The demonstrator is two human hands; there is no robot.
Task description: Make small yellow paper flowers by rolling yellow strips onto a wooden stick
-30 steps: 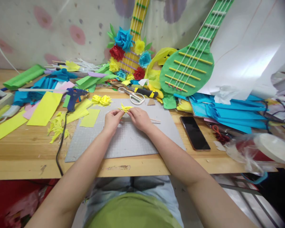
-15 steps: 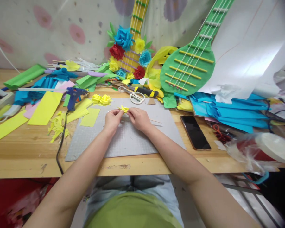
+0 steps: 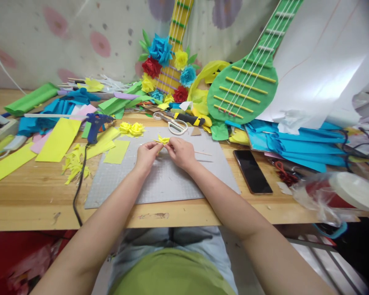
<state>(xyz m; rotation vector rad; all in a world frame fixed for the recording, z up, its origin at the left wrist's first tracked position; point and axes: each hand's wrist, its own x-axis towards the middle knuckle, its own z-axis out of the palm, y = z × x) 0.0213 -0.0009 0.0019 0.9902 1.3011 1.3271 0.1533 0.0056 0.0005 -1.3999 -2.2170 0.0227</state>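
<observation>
Between both hands (image 3: pixel 165 155) (fingertips touching) sits yellow paper (image 3: pixel 163 139).

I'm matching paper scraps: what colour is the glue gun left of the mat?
The glue gun is dark blue, seen best in the head view.

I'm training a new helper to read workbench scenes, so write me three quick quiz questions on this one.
1. True or false: the phone lies to the right of the gray mat.
2. The paper piece between the left hand and right hand is: A) blue B) yellow C) red
3. Fill in: the stringed model without paper flowers is ____.

Key: 1 true; 2 B; 3 green
</observation>
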